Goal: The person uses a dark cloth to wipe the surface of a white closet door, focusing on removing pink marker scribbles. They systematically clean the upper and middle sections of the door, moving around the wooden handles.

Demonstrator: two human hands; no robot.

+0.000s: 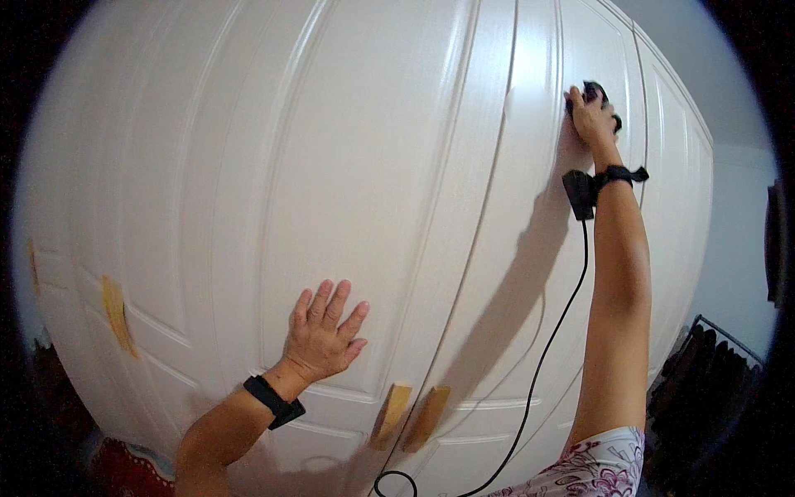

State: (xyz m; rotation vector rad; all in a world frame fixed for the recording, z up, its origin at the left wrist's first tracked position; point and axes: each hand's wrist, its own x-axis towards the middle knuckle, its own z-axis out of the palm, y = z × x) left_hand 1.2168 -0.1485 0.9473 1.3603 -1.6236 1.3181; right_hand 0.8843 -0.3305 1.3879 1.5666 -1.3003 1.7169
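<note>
My right hand [594, 118] is high on a white panelled wardrobe door [540, 248] and holds a dark, bunched item that looks like a cloth [597, 93] against its surface. Lower and to the left, my left hand [326, 332] rests palm-down on the neighbouring wardrobe door [348, 205], fingers spread, holding nothing. On each wrist is a black strap; the right strap [615, 177] carries a black box [581, 196] with a black cable [556, 332] hanging from it. The palm sides of both hands are hidden.
Two wood-coloured handles [392, 413] flank the gap between the doors, below my hands. Another such handle [118, 317] is at the far left. Dark hanging clothes [702, 385] on a rail stand at the lower right. Red patterned fabric [127, 469] shows at the bottom left.
</note>
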